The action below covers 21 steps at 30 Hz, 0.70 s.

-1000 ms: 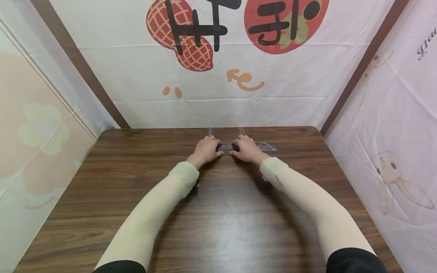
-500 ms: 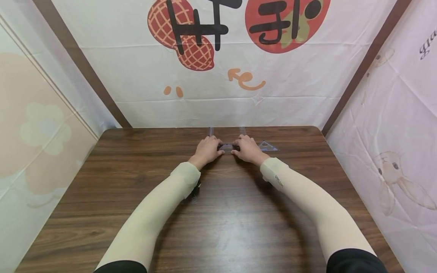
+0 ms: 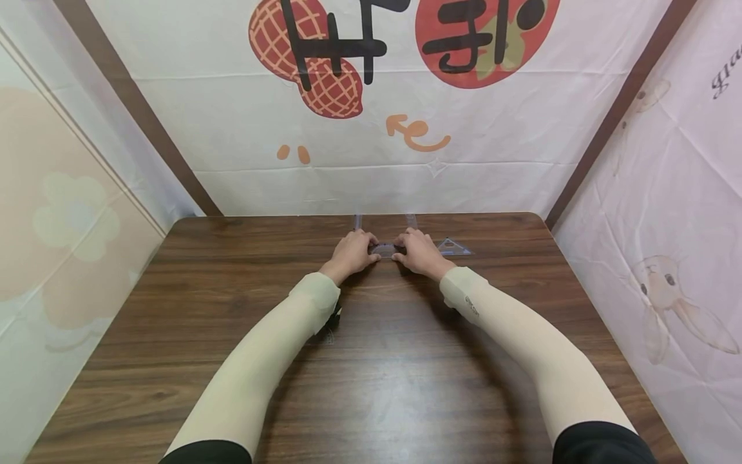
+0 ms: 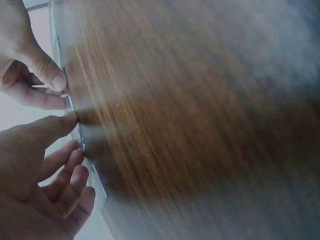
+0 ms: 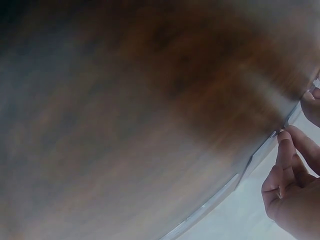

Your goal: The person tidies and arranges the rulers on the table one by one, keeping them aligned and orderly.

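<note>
Near the far edge of the table, a clear protractor (image 3: 384, 250) with a bluish tint lies flat between my two hands. My left hand (image 3: 350, 251) pinches its left end between thumb and fingers, the other fingers loosely bent. At the right end my right hand (image 3: 421, 251) does the same, thumb toward me. Seen low in the left wrist view, the fingertips of the left hand (image 4: 35, 170) meet at the thin edge close on the table. The right wrist view has the right hand (image 5: 295, 185) at the far right, its fingertips together at that edge.
Just right of the hands lies a clear set square (image 3: 455, 252). Two clear strips, a left one (image 3: 357, 223) and a right one (image 3: 411, 222), lie behind the hands at the back edge. A printed cloth wall (image 3: 348, 187) rises behind the wooden table (image 3: 394, 374).
</note>
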{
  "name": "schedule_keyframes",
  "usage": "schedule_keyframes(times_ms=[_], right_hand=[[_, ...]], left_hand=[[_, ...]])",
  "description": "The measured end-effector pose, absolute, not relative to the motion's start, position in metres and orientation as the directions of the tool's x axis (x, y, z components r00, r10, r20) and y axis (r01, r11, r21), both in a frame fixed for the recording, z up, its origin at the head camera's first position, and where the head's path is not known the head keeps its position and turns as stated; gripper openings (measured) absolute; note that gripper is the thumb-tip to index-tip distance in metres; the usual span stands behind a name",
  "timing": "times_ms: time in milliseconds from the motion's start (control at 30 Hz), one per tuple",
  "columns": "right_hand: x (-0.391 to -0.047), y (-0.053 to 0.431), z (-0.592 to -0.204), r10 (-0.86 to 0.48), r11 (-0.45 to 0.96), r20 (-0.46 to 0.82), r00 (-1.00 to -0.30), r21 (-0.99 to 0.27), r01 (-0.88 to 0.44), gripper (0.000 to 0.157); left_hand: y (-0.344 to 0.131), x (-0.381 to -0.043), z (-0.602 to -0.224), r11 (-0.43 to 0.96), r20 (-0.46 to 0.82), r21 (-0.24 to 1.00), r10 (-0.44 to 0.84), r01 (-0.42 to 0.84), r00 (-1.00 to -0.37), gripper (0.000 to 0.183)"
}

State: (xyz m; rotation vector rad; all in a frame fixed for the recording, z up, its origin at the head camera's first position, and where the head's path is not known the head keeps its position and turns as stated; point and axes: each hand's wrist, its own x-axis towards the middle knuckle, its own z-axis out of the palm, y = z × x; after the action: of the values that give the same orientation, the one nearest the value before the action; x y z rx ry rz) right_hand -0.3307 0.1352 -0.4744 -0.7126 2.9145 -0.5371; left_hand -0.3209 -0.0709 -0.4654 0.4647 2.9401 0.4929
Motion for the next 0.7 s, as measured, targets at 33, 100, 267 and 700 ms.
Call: schedule_keyframes(times_ms=[33,100,267,700], right_hand=[[-0.3305,0.1349,-0.4743,-0.460,0.830,-0.008,-0.888,-0.359,-0.427,0.041],[-0.3298,0.1342,-0.4737,-0.454,0.833,-0.011,-0.891,-0.360,-0.420,0.041],[-0.3287,0.1323,-0.4731,-0.451,0.830,-0.017,-0.892,-0.376,-0.413,0.041],[-0.3285,0.1312,-0.4752,-0.435,0.842,-0.002,-0.901,-0.355,-0.406,0.040]], left_hand=[[-0.0710,-0.3212,-0.4653,0.899,-0.075,0.341,0.319,0.276,-0.945,0.043],[-0.0710,-0.3218,-0.4651,0.898,-0.083,0.346,0.318,0.272,-0.944,0.043],[-0.0709,-0.3226,-0.4649,0.893,-0.098,0.371,0.309,0.253,-0.946,0.043],[-0.0681,-0.3229,-0.4679,0.899,-0.064,0.340,0.316,0.277,-0.947,0.046]])
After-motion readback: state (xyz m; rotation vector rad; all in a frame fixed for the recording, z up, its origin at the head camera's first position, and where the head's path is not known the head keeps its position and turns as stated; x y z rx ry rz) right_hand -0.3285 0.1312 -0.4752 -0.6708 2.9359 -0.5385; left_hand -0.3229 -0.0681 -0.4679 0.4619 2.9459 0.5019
